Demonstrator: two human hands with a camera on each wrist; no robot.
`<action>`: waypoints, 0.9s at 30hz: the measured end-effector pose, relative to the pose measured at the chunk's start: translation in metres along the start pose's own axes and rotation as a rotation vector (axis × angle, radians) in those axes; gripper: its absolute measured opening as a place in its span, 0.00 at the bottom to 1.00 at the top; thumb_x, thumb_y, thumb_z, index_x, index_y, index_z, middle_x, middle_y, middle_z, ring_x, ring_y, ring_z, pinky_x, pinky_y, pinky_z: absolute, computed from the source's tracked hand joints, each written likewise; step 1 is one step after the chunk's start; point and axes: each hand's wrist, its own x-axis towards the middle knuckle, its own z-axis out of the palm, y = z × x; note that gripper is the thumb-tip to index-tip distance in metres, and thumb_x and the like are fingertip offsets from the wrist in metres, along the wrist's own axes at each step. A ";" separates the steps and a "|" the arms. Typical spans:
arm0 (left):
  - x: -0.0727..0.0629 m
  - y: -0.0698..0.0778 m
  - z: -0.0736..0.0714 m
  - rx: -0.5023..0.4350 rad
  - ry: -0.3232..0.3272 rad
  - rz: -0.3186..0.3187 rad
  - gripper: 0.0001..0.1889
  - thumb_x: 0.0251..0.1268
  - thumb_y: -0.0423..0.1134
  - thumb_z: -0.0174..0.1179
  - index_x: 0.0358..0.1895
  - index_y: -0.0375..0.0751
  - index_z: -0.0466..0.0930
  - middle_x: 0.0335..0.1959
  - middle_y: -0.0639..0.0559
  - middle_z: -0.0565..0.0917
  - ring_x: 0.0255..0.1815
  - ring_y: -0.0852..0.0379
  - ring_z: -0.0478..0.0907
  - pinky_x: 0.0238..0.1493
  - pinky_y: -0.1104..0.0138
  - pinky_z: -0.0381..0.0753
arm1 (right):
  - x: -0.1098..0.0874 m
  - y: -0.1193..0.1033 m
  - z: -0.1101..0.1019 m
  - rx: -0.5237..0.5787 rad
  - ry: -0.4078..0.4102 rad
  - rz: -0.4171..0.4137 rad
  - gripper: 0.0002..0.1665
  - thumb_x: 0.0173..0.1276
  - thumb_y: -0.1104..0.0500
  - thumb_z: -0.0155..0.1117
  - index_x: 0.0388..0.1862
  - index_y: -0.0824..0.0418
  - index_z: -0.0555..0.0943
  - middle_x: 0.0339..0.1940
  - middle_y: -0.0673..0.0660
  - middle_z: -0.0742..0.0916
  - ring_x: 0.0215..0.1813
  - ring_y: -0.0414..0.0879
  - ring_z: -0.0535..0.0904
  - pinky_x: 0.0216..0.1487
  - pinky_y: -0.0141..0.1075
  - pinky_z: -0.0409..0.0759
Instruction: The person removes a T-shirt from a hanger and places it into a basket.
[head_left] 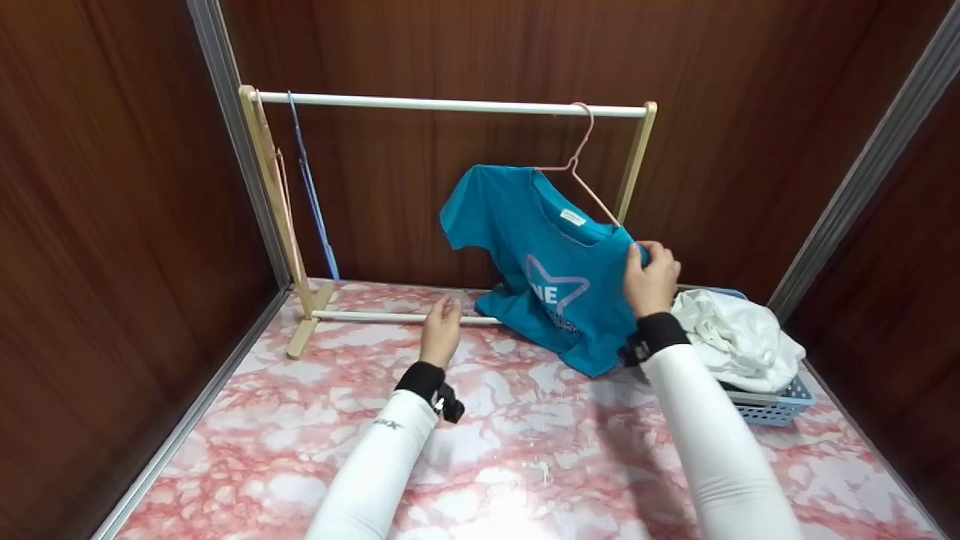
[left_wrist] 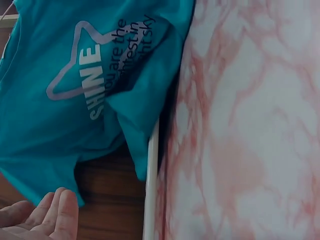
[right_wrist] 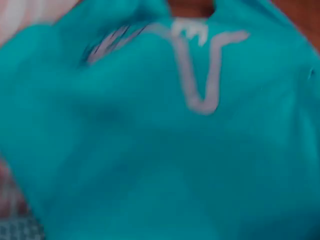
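A teal T-shirt point(head_left: 510, 217) with a star print hangs tilted on a pink hanger point(head_left: 598, 202), whose hook is over the rack's top bar. My right hand point(head_left: 651, 279) pinches the shirt at its right shoulder, by the lower end of the hanger; in the right wrist view the shirt cloth point(right_wrist: 150, 150) fills most of the picture and the fingers are out of sight. Holding nothing, my left hand point(head_left: 441, 330) is held out in front of the rack, left of the shirt's hem. Its fingers point(left_wrist: 65, 215) look straight in the left wrist view, near a sleeve.
The clothes rack point(head_left: 450, 105) has a white top bar, wooden posts and a low white rail point(head_left: 375, 317). Another pink hanger point(head_left: 283, 195) and a blue hanger point(head_left: 311, 191) hang at its left end. A blue basket point(head_left: 780, 409) with white cloth point(head_left: 739, 337) stands at the right.
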 end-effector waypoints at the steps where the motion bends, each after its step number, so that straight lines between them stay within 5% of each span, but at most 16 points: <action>1: 0.000 0.002 0.003 -0.008 -0.014 -0.003 0.26 0.82 0.40 0.48 0.72 0.24 0.66 0.70 0.26 0.73 0.72 0.34 0.72 0.75 0.50 0.71 | -0.002 -0.004 0.003 -0.009 0.007 0.025 0.20 0.81 0.53 0.54 0.56 0.67 0.80 0.57 0.71 0.82 0.62 0.67 0.70 0.65 0.60 0.67; 4: 0.000 0.007 0.010 -0.026 -0.050 -0.009 0.26 0.82 0.41 0.48 0.73 0.24 0.65 0.71 0.27 0.73 0.74 0.35 0.71 0.76 0.51 0.70 | -0.007 -0.014 0.008 -0.013 0.014 0.070 0.20 0.83 0.52 0.51 0.54 0.68 0.78 0.56 0.70 0.80 0.61 0.64 0.67 0.63 0.60 0.67; 8: -0.001 0.017 0.012 -0.038 -0.051 0.029 0.26 0.82 0.39 0.49 0.73 0.26 0.64 0.71 0.28 0.73 0.74 0.37 0.71 0.76 0.52 0.70 | -0.010 -0.022 0.010 0.042 0.039 0.028 0.18 0.83 0.54 0.52 0.50 0.70 0.78 0.53 0.71 0.80 0.55 0.61 0.66 0.61 0.56 0.68; 14: -0.005 0.043 0.005 0.050 0.105 0.286 0.24 0.78 0.37 0.55 0.71 0.29 0.69 0.71 0.28 0.68 0.69 0.33 0.71 0.69 0.46 0.74 | -0.012 -0.042 0.000 0.167 0.087 -0.080 0.15 0.81 0.58 0.56 0.45 0.71 0.79 0.49 0.70 0.82 0.46 0.48 0.65 0.52 0.47 0.67; 21: -0.006 0.087 -0.013 0.136 0.334 0.664 0.29 0.74 0.34 0.58 0.75 0.33 0.65 0.79 0.29 0.52 0.80 0.32 0.50 0.77 0.40 0.56 | -0.025 -0.062 -0.028 0.246 0.073 -0.162 0.13 0.77 0.60 0.62 0.39 0.73 0.80 0.38 0.65 0.84 0.41 0.37 0.66 0.50 0.41 0.65; 24: -0.003 0.099 -0.023 0.195 0.377 0.721 0.28 0.76 0.36 0.56 0.76 0.36 0.65 0.80 0.31 0.55 0.82 0.35 0.49 0.80 0.41 0.50 | -0.036 -0.061 -0.041 0.255 0.037 -0.185 0.12 0.75 0.62 0.64 0.36 0.72 0.82 0.32 0.55 0.84 0.38 0.34 0.70 0.55 0.39 0.66; 27: -0.002 0.104 -0.034 0.274 0.384 0.695 0.22 0.78 0.39 0.54 0.70 0.39 0.73 0.75 0.37 0.70 0.81 0.39 0.57 0.82 0.41 0.44 | -0.048 -0.056 -0.052 0.255 -0.049 -0.192 0.12 0.75 0.63 0.63 0.36 0.73 0.82 0.30 0.49 0.82 0.36 0.34 0.72 0.52 0.34 0.68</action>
